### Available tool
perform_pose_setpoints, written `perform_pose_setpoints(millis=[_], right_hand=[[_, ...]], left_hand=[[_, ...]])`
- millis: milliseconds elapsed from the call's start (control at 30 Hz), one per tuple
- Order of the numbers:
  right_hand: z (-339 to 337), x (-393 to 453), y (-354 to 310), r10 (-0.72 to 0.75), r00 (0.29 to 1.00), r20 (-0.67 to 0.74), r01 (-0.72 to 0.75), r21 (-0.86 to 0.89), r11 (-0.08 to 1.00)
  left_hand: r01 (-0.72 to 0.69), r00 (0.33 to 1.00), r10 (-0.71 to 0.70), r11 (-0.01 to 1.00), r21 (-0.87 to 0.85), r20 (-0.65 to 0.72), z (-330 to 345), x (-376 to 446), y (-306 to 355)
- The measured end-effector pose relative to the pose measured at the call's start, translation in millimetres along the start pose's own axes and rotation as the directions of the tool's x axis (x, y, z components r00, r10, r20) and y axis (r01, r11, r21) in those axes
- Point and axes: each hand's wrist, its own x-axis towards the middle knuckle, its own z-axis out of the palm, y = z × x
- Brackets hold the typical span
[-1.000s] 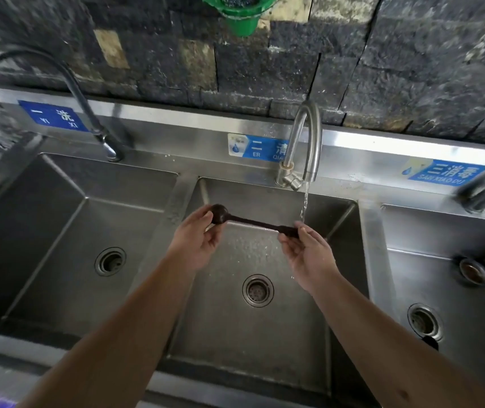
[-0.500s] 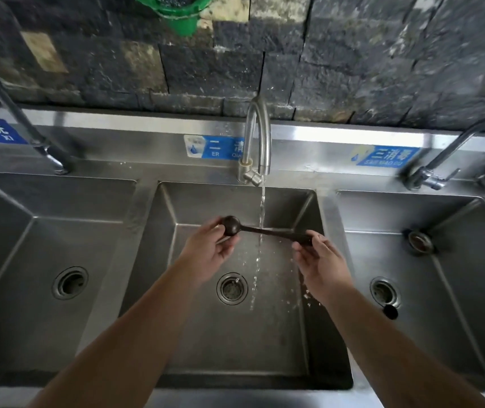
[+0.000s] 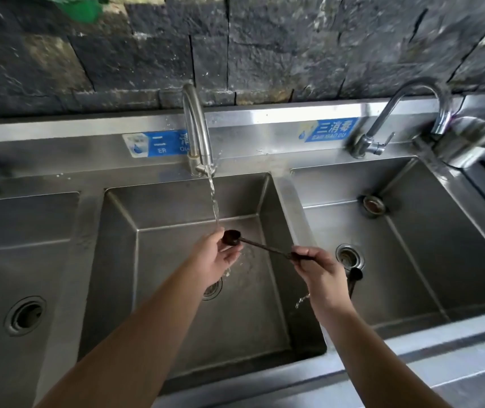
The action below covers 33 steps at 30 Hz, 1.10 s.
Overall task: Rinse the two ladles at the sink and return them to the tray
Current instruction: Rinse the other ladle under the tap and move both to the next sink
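A small dark ladle (image 3: pixel 260 245) is held level over the middle sink basin (image 3: pixel 176 231). My left hand (image 3: pixel 217 259) cups its round bowl at the left end. My right hand (image 3: pixel 319 267) grips the handle end. Water from the middle faucet (image 3: pixel 195 136) runs down onto the ladle's bowl and my left fingers. A second dark ladle (image 3: pixel 354 278) lies in the right basin (image 3: pixel 412 245) beside its drain, partly hidden behind my right hand. No tray is in view.
The steel unit has three basins in a row, each with a drain; the left basin (image 3: pixel 23 260) sits at the frame edge. A second faucet (image 3: pixel 406 113) stands behind the right basin. A dark stone wall rises behind, with a green object (image 3: pixel 79 7) at top left.
The ladle's bowl has come under the water stream, which earlier fell on the handle. The view has swung right, bringing the whole right basin and the second ladle into sight.
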Motion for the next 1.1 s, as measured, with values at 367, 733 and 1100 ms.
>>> perform_pose_setpoints(millis=[367, 733, 1100], right_hand=[[-25, -46, 4, -0.627, 0.691, 0.36, 0.638, -0.712, 0.294], [-60, -66, 18, -0.196, 0.977, -0.081, 0.06, -0.781, 0.622], [-161, 33, -16, 0.109, 0.978, -0.179, -0.179, -0.443, 0.878]], left_hand=[[0.25, 0.965, -0.259, 0.952, -0.177, -0.029, -1, -12, -66], [0.048, 0.978, -0.112, 0.942, 0.332, 0.177, 60, -34, -103], [-0.298, 0.95, 0.051, 0.457, 0.838, 0.309, 179, 19, -153]])
